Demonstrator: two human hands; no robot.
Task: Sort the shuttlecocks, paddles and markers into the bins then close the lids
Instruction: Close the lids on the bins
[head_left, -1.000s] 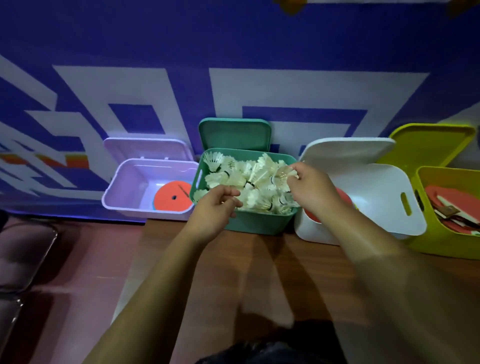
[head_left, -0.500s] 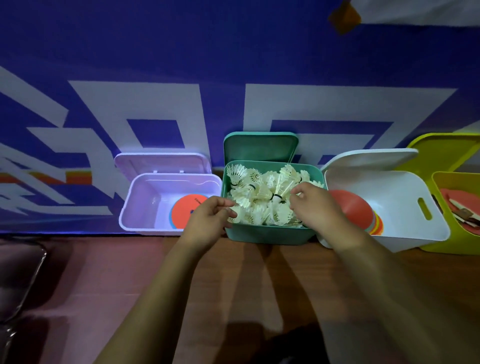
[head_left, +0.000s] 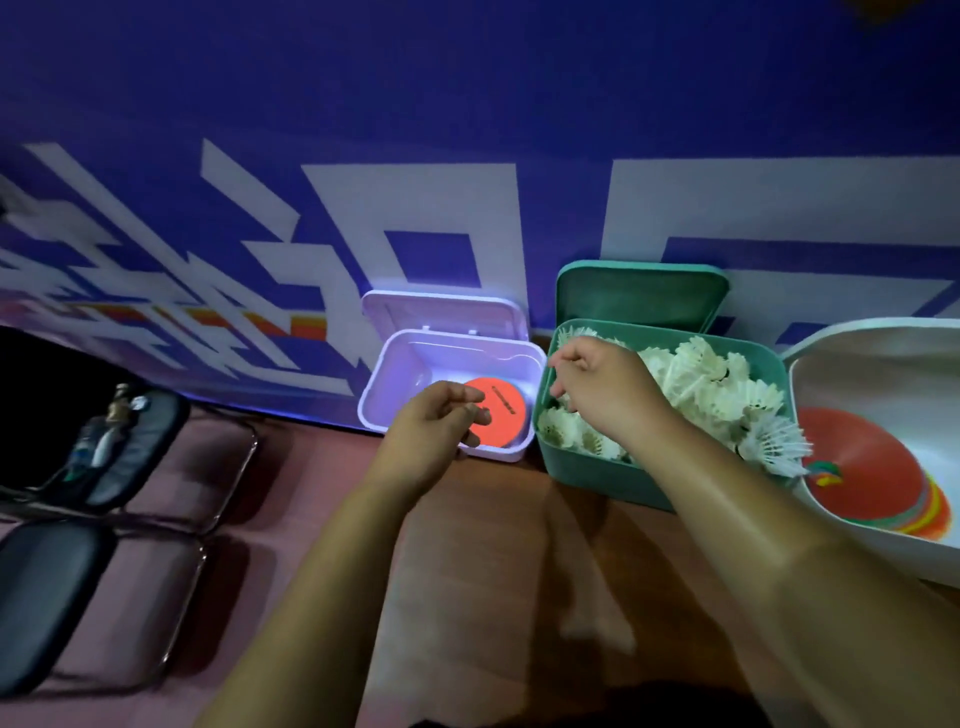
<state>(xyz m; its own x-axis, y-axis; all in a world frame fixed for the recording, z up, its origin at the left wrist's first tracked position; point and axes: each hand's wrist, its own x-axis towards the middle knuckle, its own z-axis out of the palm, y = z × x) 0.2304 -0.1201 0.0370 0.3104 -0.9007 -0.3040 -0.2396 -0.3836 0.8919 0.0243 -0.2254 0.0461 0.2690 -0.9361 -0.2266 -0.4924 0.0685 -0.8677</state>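
Shuttlecocks (head_left: 717, 384), white and feathery, are filling the teal rectangular plastic bin (head_left: 597, 470) at middle right of the frame, one hanging over its right rim. A blue wall with white block shapes (head_left: 467, 104) is spanning the upper half. A brown wooden table (head_left: 493, 571) is carrying the bins below it. At the right edge a white plastic bin (head_left: 883, 374) is holding a stack of orange disc markers (head_left: 857, 467). The teal lid (head_left: 639, 296) is standing upright. Left of it, a lilac plastic bin (head_left: 441, 358), also open, is holding a single orange disc (head_left: 501, 410). The right hand (head_left: 608, 395) is hovering over the teal bin's left part, fingers bending down toward the shuttlecocks; whether they are gripping one cannot be told. The left hand (head_left: 431, 431) is hanging over the lilac bin's near rim, fingers loosely curling, nothing showing between them.
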